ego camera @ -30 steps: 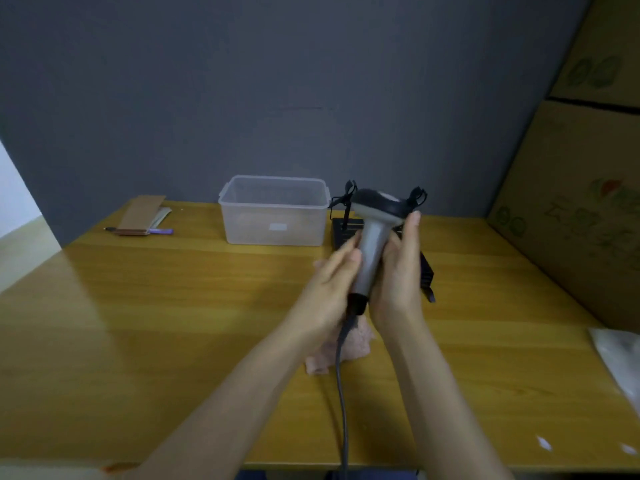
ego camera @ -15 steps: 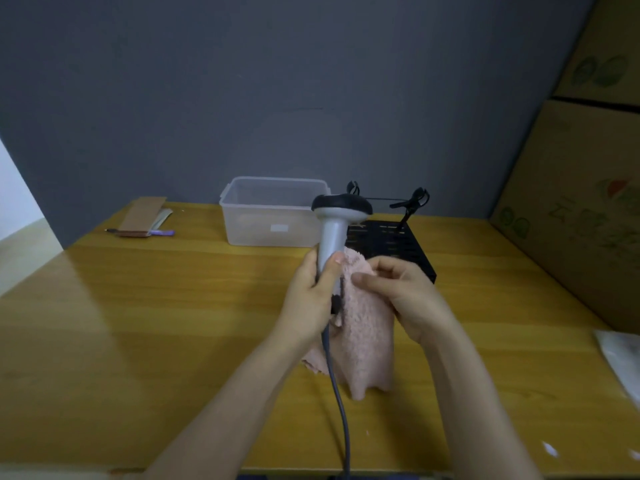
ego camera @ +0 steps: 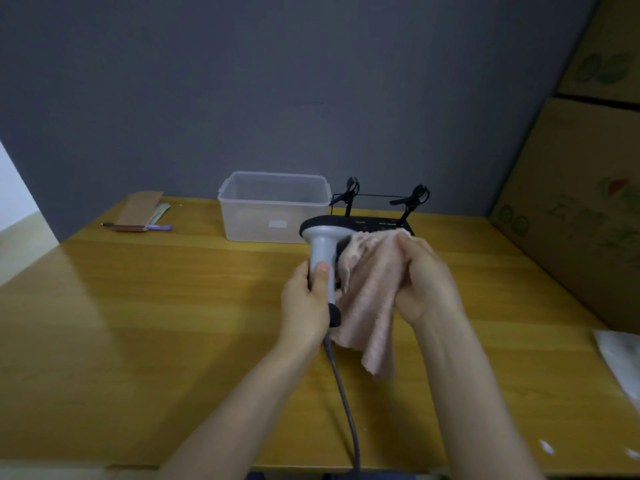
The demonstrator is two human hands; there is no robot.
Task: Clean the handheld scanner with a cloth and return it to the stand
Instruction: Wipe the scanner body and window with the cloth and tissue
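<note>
My left hand (ego camera: 306,303) grips the grey handle of the handheld scanner (ego camera: 322,244), held upright above the table with its black head on top. Its grey cable (ego camera: 344,396) hangs down toward the table's near edge. My right hand (ego camera: 424,277) clutches a pink cloth (ego camera: 369,306) and presses its upper part against the right side of the scanner's head; the rest of the cloth hangs loose. The black stand (ego camera: 377,211), with two clips on a wire frame, sits behind the scanner, partly hidden by it and by the cloth.
A clear plastic box (ego camera: 273,206) stands left of the stand near the grey wall. Cardboard pieces and a purple pen (ego camera: 142,220) lie at the far left. Stacked cardboard cartons (ego camera: 581,202) line the right side. A white plastic bag (ego camera: 620,358) lies at the right table edge.
My right hand picked the cloth up off the table and raised it to the scanner's head. My left hand took over the handle, and the scanner moved left, uncovering the stand.
</note>
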